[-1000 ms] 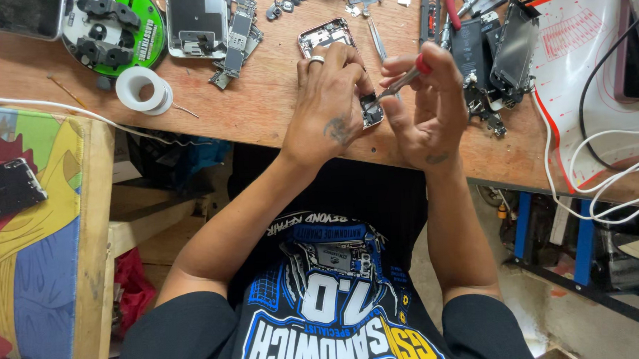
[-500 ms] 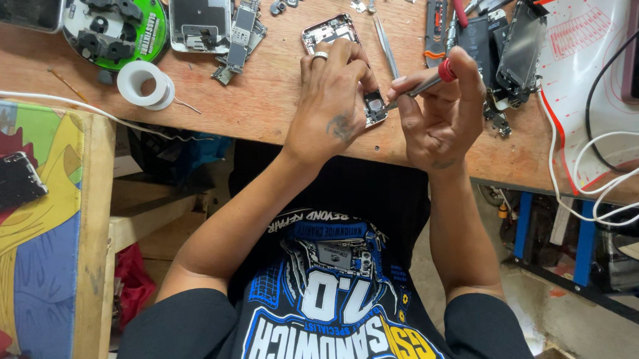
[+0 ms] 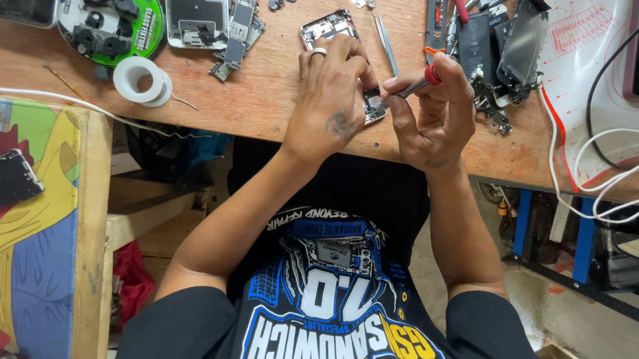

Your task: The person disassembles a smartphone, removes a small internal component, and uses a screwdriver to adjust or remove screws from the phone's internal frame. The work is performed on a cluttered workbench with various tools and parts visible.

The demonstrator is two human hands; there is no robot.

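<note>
Screwdriver on opened phone, worktop (image 3: 258, 96) edge.
Left hand (image 3: 330, 103) grips phone chassis (image 3: 331, 28); right hand (image 3: 431, 113) pinches red-tipped screwdriver (image 3: 419, 84), chassis at its 10 o'clock. Best keep tip seated, turn lightly.

opened phone (image 3: 331, 30) on the workbench (image 3: 273, 95), tape roll (image 3: 141, 80) left, tweezers (image 3: 385, 31) right.

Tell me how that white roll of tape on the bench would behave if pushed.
The roll of tape lies flat on the wooden bench, so it would probably slide rather than roll. Its wide open core suggests it is light. Its loose tail may drag along.
</note>
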